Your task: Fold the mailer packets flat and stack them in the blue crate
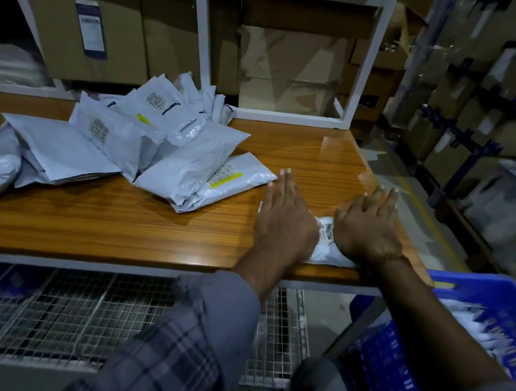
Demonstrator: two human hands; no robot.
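Note:
A white mailer packet (325, 236) with a printed label lies at the front right of the wooden table (121, 223). My left hand (283, 216) presses flat on its left part, fingers straight. My right hand (367, 224) presses flat on its right part, fingers spread. Most of the packet is hidden under both hands. A heap of grey-white mailer packets (148, 140) covers the left and middle of the table. The blue crate (493, 290) stands low at the right, beside the table, with white packets (474, 323) inside.
A white shelf frame (367, 64) holding cardboard boxes (108, 29) rises behind the table. A wire mesh rack (82, 307) sits under the tabletop. More wrapped boxes on racks (481, 90) line the aisle at the right.

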